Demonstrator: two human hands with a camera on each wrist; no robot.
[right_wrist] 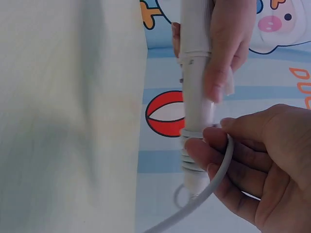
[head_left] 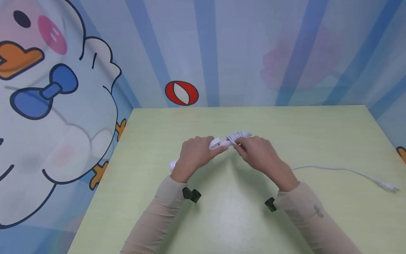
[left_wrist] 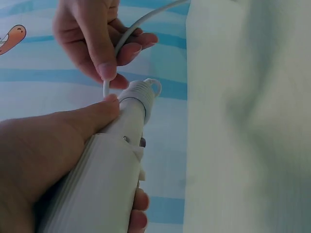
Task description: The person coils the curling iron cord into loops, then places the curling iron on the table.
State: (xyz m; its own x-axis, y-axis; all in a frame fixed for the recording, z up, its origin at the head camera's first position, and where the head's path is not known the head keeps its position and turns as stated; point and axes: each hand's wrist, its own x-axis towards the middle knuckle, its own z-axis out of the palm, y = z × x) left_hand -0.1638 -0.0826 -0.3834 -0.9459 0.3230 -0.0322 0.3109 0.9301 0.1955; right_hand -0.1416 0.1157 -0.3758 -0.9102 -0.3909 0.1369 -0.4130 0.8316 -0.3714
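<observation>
Lower right, the plug [head_left: 388, 186] of the white cord [head_left: 344, 169] lies on the worktop [head_left: 234, 220]; mid-frame, the left hand [head_left: 197, 153] grips the white appliance [left_wrist: 99, 179], the right hand [head_left: 260, 154] pinching its cord beside the coils [right_wrist: 191, 162] round one end; beyond, upper centre, a red-and-white ball [head_left: 182, 93] brightens the wall [head_left: 242, 53]!

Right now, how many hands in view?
2: left hand gripping the white tool, right hand pinching the cord beside the tool's coiled end. No sign of others hidden.
</observation>
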